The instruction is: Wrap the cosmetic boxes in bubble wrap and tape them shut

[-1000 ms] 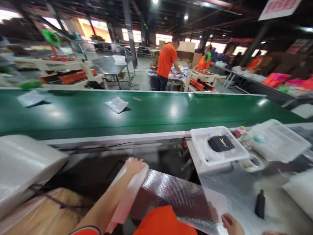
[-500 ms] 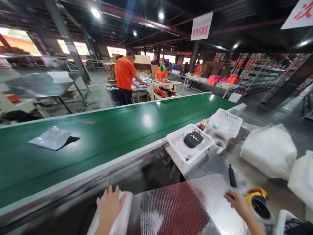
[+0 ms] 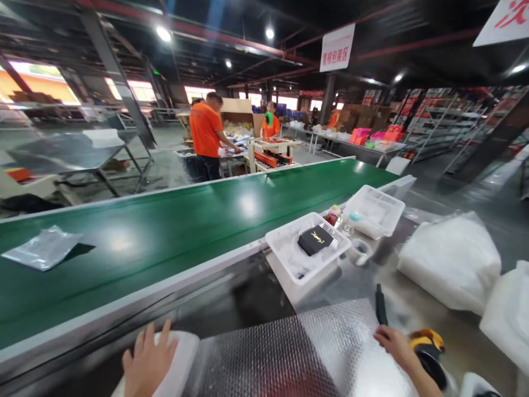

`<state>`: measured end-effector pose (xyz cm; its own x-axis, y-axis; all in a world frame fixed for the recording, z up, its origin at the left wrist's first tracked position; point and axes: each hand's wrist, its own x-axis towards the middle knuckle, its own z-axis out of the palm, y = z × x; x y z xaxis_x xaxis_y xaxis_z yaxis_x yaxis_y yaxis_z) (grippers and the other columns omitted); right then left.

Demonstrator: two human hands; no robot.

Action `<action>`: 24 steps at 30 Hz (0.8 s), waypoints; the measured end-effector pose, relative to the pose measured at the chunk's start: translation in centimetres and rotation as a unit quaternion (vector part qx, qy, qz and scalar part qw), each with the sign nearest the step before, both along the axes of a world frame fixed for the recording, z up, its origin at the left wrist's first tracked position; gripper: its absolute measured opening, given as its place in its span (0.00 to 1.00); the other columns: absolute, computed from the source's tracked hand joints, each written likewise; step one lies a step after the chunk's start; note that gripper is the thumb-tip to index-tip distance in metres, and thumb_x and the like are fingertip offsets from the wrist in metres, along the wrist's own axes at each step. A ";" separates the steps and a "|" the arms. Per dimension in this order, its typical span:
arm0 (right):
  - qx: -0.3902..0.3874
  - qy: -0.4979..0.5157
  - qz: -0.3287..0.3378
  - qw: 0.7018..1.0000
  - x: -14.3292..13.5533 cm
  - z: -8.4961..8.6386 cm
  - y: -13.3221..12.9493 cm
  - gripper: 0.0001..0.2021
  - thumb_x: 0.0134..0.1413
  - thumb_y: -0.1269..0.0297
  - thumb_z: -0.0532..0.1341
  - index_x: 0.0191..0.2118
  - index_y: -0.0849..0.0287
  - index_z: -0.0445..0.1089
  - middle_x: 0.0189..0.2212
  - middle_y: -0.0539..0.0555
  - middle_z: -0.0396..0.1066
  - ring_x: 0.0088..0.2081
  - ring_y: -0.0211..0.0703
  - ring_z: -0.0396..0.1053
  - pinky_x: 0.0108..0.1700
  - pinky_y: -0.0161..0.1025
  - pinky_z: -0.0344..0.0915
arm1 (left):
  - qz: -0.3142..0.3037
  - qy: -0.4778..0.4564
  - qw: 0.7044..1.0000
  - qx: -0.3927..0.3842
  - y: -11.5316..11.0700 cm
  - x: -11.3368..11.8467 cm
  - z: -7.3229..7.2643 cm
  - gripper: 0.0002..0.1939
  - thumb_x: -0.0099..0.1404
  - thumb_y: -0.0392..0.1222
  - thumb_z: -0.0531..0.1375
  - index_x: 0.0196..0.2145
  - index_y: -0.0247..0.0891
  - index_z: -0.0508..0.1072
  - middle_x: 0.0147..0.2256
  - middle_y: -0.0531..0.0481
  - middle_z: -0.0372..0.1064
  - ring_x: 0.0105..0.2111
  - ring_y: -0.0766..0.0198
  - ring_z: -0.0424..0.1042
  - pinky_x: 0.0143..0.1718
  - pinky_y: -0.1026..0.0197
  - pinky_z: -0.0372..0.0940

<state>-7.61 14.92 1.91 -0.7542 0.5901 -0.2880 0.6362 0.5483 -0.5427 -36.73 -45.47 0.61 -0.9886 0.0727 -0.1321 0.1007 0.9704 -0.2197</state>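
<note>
My left hand [image 3: 149, 361] lies with spread fingers on a white roll [image 3: 187, 348] at the lower left. A clear sheet of bubble wrap [image 3: 264, 353] stretches from the roll across to the right. At the sheet's right edge, my right hand [image 3: 397, 348] is closed, its thumb and fingers pinching the wrap. Just beyond those fingers lies a slim black-handled tool [image 3: 380, 306]. A yellow and black tape dispenser [image 3: 427, 344] sits beside the right wrist, partly hidden by the forearm.
Ahead, a green conveyor belt [image 3: 198, 212] carries a silvery parcel [image 3: 43, 248]. A white basket [image 3: 285, 264] holding a black box [image 3: 315, 240], a second basket [image 3: 390, 212] and a tape roll [image 3: 359, 252] stand right of centre. Bagged white material [image 3: 450, 259] lies right. Co-workers in orange [image 3: 205, 129] stand beyond.
My left hand and the roll have shifted left, and more bubble wrap shows. The right hand is now closer to the black-handled tool. The silvery parcel has travelled left on the belt.
</note>
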 end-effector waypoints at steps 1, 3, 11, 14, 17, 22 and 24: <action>0.012 -0.001 0.006 1.000 0.2 0.3 0.7 0.12 0.45 0.51 0.55 0.22 0.53 0.62 0.20 0.52 0.70 0.25 0.44 0.67 0.31 0.39 0.62 | -0.012 0.001 1.000 0.004 0.9 0.7 -0.3 0.29 0.76 0.46 0.42 0.69 0.34 0.61 0.69 0.31 0.56 0.68 0.38 0.56 0.63 0.37 0.57; 0.045 -0.001 0.016 0.999 0.7 1.2 2.7 0.12 0.48 0.54 0.56 0.21 0.53 0.62 0.21 0.53 0.71 0.27 0.46 0.69 0.33 0.39 0.63 | -0.057 -0.014 0.998 0.027 3.5 2.5 -1.1 0.30 0.75 0.47 0.44 0.68 0.30 0.62 0.69 0.28 0.55 0.68 0.37 0.57 0.63 0.36 0.57; 0.182 -0.017 -0.090 0.979 4.5 6.4 15.5 0.16 0.54 0.61 0.63 0.47 0.61 0.68 0.29 0.59 0.77 0.32 0.50 0.74 0.37 0.40 0.63 | -0.191 -0.127 0.964 0.135 16.2 14.5 -6.0 0.37 0.68 0.54 0.54 0.71 0.40 0.57 0.73 0.36 0.43 0.72 0.38 0.45 0.68 0.29 0.43; 0.218 -0.021 -0.069 0.973 2.2 6.9 16.2 0.19 0.58 0.62 0.63 0.52 0.63 0.65 0.31 0.61 0.78 0.35 0.52 0.75 0.38 0.40 0.62 | -0.237 -0.120 0.954 0.141 19.6 17.0 -6.8 0.37 0.67 0.52 0.56 0.71 0.41 0.56 0.74 0.36 0.40 0.73 0.36 0.40 0.68 0.27 0.38; 0.199 -0.043 0.000 0.979 -2.4 5.9 13.8 0.20 0.61 0.61 0.64 0.55 0.62 0.63 0.35 0.59 0.79 0.39 0.52 0.76 0.37 0.39 0.60 | -0.273 -0.080 0.947 0.149 23.1 17.6 -6.9 0.35 0.68 0.49 0.56 0.70 0.38 0.58 0.74 0.33 0.41 0.73 0.35 0.40 0.68 0.28 0.38; 0.133 -0.133 0.052 0.981 -7.8 1.9 10.2 0.20 0.65 0.64 0.62 0.59 0.61 0.61 0.44 0.61 0.78 0.47 0.48 0.74 0.44 0.36 0.61 | -0.357 -0.086 0.911 0.185 29.3 17.1 -5.6 0.36 0.70 0.48 0.56 0.72 0.44 0.53 0.74 0.38 0.37 0.74 0.38 0.38 0.69 0.30 0.41; 0.124 -0.150 0.038 0.980 -8.4 0.3 9.6 0.21 0.66 0.64 0.61 0.60 0.62 0.60 0.46 0.62 0.78 0.48 0.47 0.75 0.44 0.36 0.62 | -0.367 -0.138 0.903 0.177 31.2 16.9 -5.1 0.37 0.69 0.47 0.56 0.73 0.47 0.49 0.75 0.40 0.34 0.74 0.39 0.36 0.68 0.28 0.40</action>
<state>-16.00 24.55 2.17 -0.7030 0.6148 -0.3575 0.6981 0.6926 -0.1816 -19.85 -14.27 -4.48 -0.5901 0.7809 -0.2047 0.7487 0.6242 0.2232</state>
